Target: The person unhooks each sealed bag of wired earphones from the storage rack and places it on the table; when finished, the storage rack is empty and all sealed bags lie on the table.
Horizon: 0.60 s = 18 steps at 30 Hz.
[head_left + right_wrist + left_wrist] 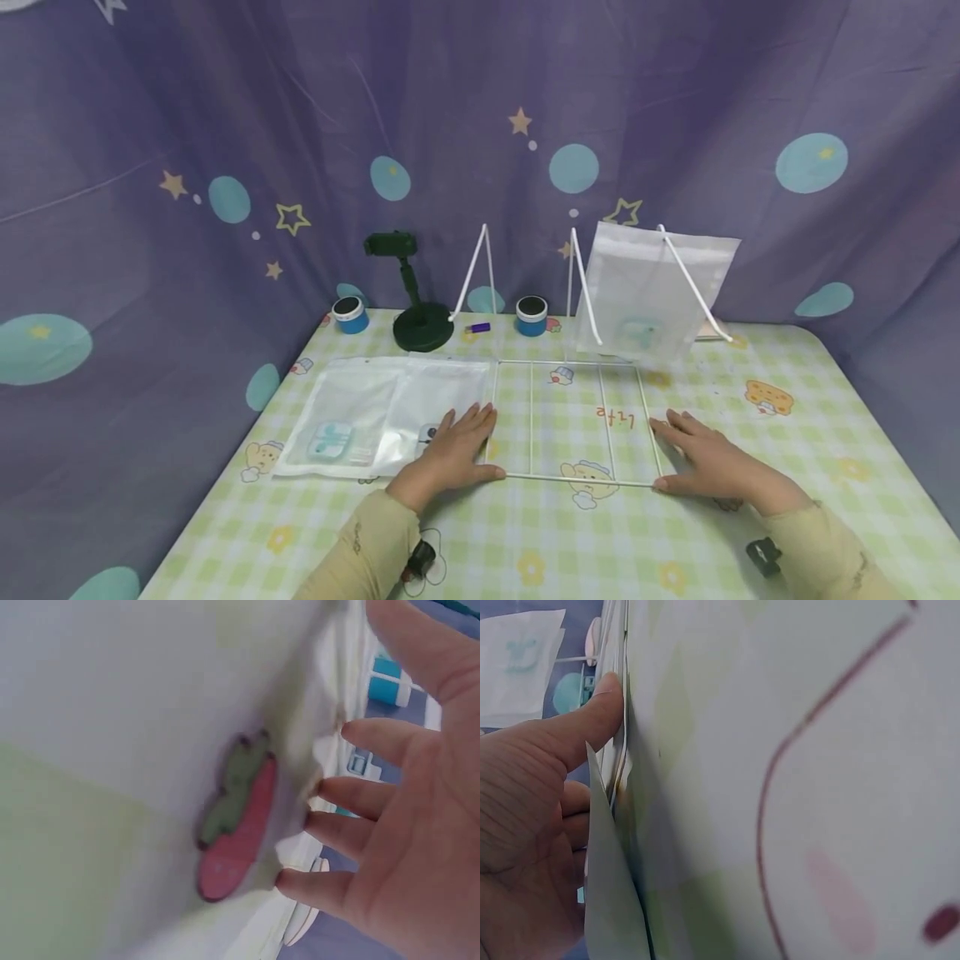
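A white wire rack [577, 479] stands mid-table, its base flat on the cloth and its bent hooks rising at the back. A white pouch [637, 279] with a pale teal earphone print hangs on the rightmost hook. My left hand [459, 454] rests at the base's left side, fingers extended, thumb by the front corner. At the opposite side, my right hand [708, 460] has its fingers spread, fingertips right at the side wire. Two more pouches, one with a teal print [330, 442] and one with a dark print [450, 387], lie left of the rack, partly under my left hand.
Behind the pouches stands a dark phone stand [423, 327]. Blue jars with black tops, one at the left [350, 315] and one behind the rack [532, 318], line the back edge. A small purple item [478, 328] lies between them. A purple curtain [465, 100] hangs behind the table.
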Each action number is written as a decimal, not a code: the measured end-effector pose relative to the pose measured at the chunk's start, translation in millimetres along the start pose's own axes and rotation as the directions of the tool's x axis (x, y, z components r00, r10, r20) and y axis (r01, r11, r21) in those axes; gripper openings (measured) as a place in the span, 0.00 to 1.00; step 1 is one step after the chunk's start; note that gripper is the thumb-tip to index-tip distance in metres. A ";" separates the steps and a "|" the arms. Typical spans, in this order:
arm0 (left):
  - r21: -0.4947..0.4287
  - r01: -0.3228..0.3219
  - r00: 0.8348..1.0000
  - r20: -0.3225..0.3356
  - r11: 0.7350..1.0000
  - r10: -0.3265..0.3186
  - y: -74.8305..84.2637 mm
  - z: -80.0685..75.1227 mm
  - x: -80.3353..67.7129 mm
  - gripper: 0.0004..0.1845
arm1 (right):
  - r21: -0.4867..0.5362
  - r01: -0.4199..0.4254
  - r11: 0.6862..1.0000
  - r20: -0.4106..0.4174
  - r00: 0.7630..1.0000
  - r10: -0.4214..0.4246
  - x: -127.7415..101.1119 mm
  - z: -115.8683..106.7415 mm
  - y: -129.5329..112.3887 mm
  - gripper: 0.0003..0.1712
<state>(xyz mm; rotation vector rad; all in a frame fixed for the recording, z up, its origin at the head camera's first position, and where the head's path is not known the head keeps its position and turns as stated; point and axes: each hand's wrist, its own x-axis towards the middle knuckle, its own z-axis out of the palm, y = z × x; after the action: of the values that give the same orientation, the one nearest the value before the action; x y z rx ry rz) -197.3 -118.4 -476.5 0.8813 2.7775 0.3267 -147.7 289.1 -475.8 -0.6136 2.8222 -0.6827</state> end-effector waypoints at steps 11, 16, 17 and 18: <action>-0.012 0.000 1.000 -0.018 1.000 0.000 -0.5 -0.3 1.0 0.52 | 0.196 -0.234 0.952 -0.384 0.875 0.294 19.2 -34.7 5.9 0.38; -0.026 0.007 1.000 -0.014 1.000 -0.007 1.0 -0.8 0.6 0.52 | 0.351 -0.185 0.918 -0.478 0.808 0.345 27.7 -50.6 10.4 0.38; -0.028 0.008 1.000 -0.013 1.000 -0.008 1.0 -0.5 0.4 0.52 | 0.376 -0.167 0.912 -0.487 0.801 0.348 29.5 -53.5 10.8 0.38; -0.026 0.009 1.000 -0.014 1.000 -0.009 1.0 -0.2 0.2 0.52 | 0.393 -0.150 0.907 -0.499 0.794 0.347 31.6 -56.1 11.3 0.39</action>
<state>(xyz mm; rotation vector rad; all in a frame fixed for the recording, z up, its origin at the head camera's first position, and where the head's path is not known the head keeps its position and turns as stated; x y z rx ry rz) -197.0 -117.6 -476.1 0.8632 2.7827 0.3687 -194.6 306.9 -434.0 0.0542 3.0783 -1.4486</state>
